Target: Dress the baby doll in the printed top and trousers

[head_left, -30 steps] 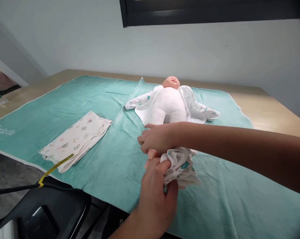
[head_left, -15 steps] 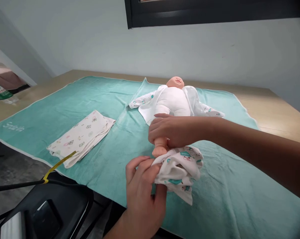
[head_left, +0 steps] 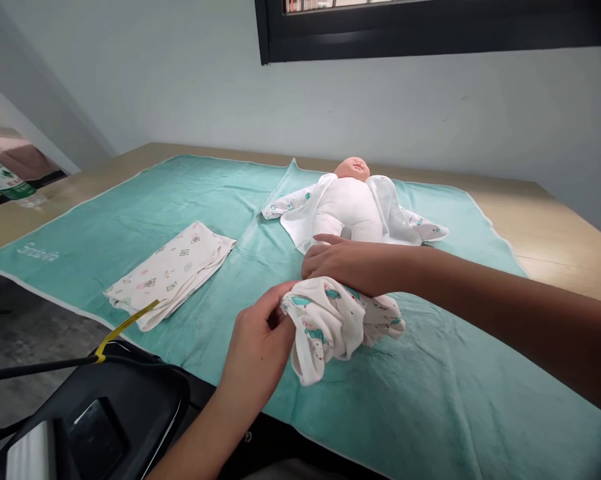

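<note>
A baby doll [head_left: 353, 200] with a white cloth body lies on its back, face up, its legs toward me. A white printed jacket [head_left: 398, 210] is on its arms and spread open at the front. My right hand [head_left: 348, 263] is closed around one of the doll's lower legs. In my left hand [head_left: 263, 337], bunched white baby pants [head_left: 325, 323] with teal prints are pinched between thumb and fingers. The bunched cloth covers the doll's foot from view and touches my right hand.
A teal blanket [head_left: 220, 193] covers most of the wooden table [head_left: 570, 220]. Left of the doll lies a folded printed cloth [head_left: 173, 267]. A plastic bottle [head_left: 10, 183] is at the far left. A black chair [head_left: 145, 400] with a yellow-tied cable [head_left: 125, 330] stands at the front left.
My left hand has shifted up and left with the pants, drawing them over the doll's foot, which showed before. My right hand stays on the leg. The view has tilted slightly.
</note>
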{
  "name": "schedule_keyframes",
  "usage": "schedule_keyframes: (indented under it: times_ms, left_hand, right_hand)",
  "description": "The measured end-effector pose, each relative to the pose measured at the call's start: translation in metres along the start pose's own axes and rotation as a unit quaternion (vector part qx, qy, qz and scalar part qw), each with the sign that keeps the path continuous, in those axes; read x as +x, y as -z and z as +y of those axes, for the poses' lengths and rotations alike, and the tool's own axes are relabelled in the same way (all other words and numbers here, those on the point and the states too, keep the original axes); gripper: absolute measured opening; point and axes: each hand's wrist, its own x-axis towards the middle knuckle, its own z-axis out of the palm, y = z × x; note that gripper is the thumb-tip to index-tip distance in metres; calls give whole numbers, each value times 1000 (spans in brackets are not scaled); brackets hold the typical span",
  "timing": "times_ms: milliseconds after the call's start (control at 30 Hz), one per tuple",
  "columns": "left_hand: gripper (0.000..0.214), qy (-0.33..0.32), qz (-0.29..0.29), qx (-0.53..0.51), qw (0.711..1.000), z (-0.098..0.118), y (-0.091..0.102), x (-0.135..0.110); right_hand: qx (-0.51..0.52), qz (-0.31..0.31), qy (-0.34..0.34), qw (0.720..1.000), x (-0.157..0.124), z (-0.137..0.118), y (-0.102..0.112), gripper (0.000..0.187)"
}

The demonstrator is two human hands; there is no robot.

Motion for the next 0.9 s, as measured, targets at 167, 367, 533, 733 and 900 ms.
schedule_keyframes:
  times_ms: [167, 367, 533, 733, 900]
  left_hand:
    - [37, 18, 14, -28, 999, 7, -1, -6]
    - [44, -30, -19, 80, 996, -1, -2, -9]
    - [45, -78, 26, 178, 981, -10, 1, -5]
    - [43, 42, 89, 34, 995, 3, -1, -10]
    - [39, -38, 156, 69, 985, -9, -12, -20]
  right_hand:
    - [-18, 9, 3, 1000, 4, -1, -3, 7]
    - [-37, 30, -9, 999, 9, -3, -3, 3]
    - [-51, 32, -19, 998, 12, -1, -8, 6]
    - [-41, 58, -22, 997, 14, 4, -20, 6]
    - [-33, 61, -23, 997, 16, 9, -26, 5]
